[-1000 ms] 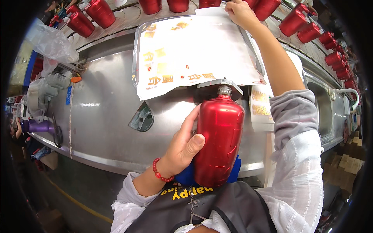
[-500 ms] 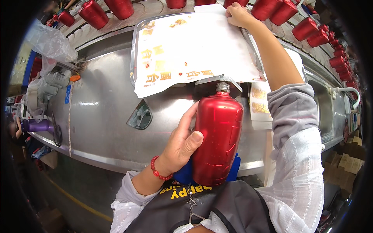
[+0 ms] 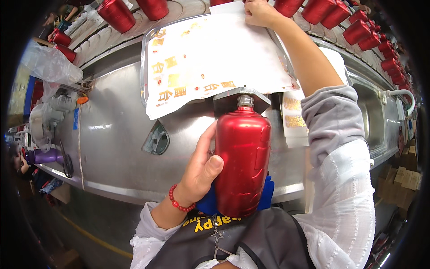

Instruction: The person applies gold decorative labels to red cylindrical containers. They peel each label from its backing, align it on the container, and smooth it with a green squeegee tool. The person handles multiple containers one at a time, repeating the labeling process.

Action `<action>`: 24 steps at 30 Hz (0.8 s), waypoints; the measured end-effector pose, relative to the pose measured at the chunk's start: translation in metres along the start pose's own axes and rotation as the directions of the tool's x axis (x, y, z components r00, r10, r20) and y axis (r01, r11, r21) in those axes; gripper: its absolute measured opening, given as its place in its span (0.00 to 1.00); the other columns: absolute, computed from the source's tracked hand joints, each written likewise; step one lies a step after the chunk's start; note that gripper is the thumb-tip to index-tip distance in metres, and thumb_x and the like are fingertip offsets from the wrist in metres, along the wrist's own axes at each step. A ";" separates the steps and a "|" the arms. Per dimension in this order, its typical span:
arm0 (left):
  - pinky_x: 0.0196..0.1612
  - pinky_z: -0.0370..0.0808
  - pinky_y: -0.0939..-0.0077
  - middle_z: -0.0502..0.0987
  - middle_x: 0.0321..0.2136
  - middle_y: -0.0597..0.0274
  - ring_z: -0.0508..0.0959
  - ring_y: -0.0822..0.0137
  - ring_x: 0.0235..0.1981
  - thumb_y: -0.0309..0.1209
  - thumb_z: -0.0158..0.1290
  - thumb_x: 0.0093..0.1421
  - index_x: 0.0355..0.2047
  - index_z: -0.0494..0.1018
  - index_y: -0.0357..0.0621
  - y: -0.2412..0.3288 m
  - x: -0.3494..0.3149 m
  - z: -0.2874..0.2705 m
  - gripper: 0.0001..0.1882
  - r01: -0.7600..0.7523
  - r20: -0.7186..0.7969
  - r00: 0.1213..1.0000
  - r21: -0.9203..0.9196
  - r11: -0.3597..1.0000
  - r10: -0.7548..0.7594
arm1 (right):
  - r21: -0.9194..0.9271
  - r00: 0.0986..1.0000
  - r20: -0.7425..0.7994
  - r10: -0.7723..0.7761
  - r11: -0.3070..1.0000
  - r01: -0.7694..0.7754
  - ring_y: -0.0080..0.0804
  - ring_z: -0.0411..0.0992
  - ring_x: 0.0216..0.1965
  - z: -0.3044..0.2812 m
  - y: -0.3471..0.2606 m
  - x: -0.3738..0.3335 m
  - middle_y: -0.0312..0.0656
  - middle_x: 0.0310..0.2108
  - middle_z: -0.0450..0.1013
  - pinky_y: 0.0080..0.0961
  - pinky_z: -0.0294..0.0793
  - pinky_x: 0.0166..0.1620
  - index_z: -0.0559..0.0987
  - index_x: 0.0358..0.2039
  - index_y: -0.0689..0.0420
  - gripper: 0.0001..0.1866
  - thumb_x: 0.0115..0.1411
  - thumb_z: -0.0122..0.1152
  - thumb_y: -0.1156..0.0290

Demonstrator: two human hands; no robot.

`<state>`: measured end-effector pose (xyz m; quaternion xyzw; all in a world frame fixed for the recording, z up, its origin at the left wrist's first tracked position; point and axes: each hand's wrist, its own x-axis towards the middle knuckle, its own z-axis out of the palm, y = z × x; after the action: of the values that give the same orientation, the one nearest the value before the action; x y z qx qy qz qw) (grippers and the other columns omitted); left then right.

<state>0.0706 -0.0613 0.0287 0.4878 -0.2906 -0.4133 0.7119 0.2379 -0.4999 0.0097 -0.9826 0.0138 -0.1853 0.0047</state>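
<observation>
My left hand [image 3: 197,172] wraps round the left side of a glossy red bottle [image 3: 244,152], thumb on top. The bottle points its clear glass neck away from me, by a grey metal bracket [image 3: 224,102]; its base is close to my dark apron, over a blue cloth [image 3: 267,193]. My right hand [image 3: 262,14] reaches far forward, its fingers pinched at the far edge of a white sheet [image 3: 237,49]. The fingertips are partly hidden. Gold characters and small red ovals dot the sheet, which lies over a metal tray [image 3: 144,67].
Several red bottles [image 3: 117,15] stand on a conveyor [image 3: 94,42] along the far side. A fan-shaped dark plate [image 3: 156,140] lies on the steel counter [image 3: 112,134]. Rightward are another gold-marked sheet [image 3: 293,121] and a sink [image 3: 371,121]. A purple bottle [image 3: 45,156] and plastic bag [image 3: 53,65] are leftward.
The whole view has shifted, so the counter, tray and both hands appear farther left. Some bottles on the conveyor have changed place. Both hands keep their holds.
</observation>
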 end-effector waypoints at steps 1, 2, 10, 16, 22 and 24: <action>0.69 0.61 0.64 0.59 0.68 0.47 0.62 0.59 0.68 0.58 0.46 0.69 0.72 0.44 0.31 0.002 0.001 0.002 0.48 0.019 0.000 1.000 0.013 1.000 -0.019 | 0.064 1.000 -0.028 -0.001 0.998 0.003 0.52 0.72 0.44 -0.008 0.002 -0.005 0.54 0.40 0.72 0.39 0.76 0.47 0.82 0.26 0.62 0.07 0.48 0.62 0.72; 0.69 0.60 0.64 0.59 0.68 0.47 0.62 0.60 0.69 0.60 0.46 0.68 0.72 0.45 0.31 0.003 0.002 0.002 0.49 0.034 -0.003 0.999 0.024 0.999 -0.034 | 0.151 0.999 -0.052 0.006 0.989 0.002 0.50 0.71 0.42 -0.015 0.003 -0.009 0.52 0.38 0.72 0.39 0.75 0.44 0.79 0.23 0.63 0.06 0.46 0.64 0.73; 0.69 0.60 0.64 0.59 0.68 0.47 0.62 0.60 0.69 0.60 0.45 0.69 0.72 0.45 0.31 0.000 0.001 -0.001 0.48 -0.008 -0.018 1.000 0.057 0.998 0.009 | 0.485 0.985 0.086 -0.152 0.869 0.092 0.38 0.70 0.43 -0.156 -0.052 -0.079 0.45 0.41 0.70 0.29 0.71 0.44 0.74 0.25 0.61 0.03 0.50 0.60 0.79; 0.68 0.62 0.65 0.60 0.67 0.47 0.64 0.61 0.67 0.58 0.44 0.70 0.71 0.47 0.30 -0.001 0.001 0.001 0.46 0.004 -0.010 1.000 0.037 0.999 -0.004 | 0.667 0.863 0.434 -0.258 0.736 -0.115 0.31 0.72 0.46 -0.175 -0.032 -0.113 0.40 0.40 0.73 0.24 0.69 0.52 0.80 0.41 0.57 0.16 0.58 0.67 0.61; 0.67 0.64 0.66 0.62 0.66 0.48 0.66 0.62 0.66 0.58 0.45 0.70 0.71 0.48 0.31 -0.003 -0.003 -0.001 0.45 -0.013 -0.051 0.999 0.079 0.997 0.017 | 0.115 0.846 0.532 0.033 0.987 -0.111 0.48 0.65 0.64 -0.119 -0.076 -0.112 0.49 0.63 0.64 0.38 0.65 0.66 0.68 0.67 0.54 0.42 0.54 0.72 0.57; 0.67 0.64 0.67 0.63 0.66 0.48 0.66 0.62 0.65 0.57 0.45 0.71 0.71 0.49 0.32 -0.005 -0.003 -0.002 0.45 -0.018 -0.059 0.998 0.073 0.997 0.022 | 0.019 0.919 0.375 0.117 0.991 -0.134 0.48 0.64 0.65 -0.102 -0.071 -0.114 0.50 0.63 0.64 0.38 0.65 0.67 0.68 0.67 0.56 0.43 0.54 0.72 0.56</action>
<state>0.0686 -0.0586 0.0230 0.5225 -0.2886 -0.3806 0.7063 0.0960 -0.4257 0.0646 -0.9966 0.0716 0.0054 0.0407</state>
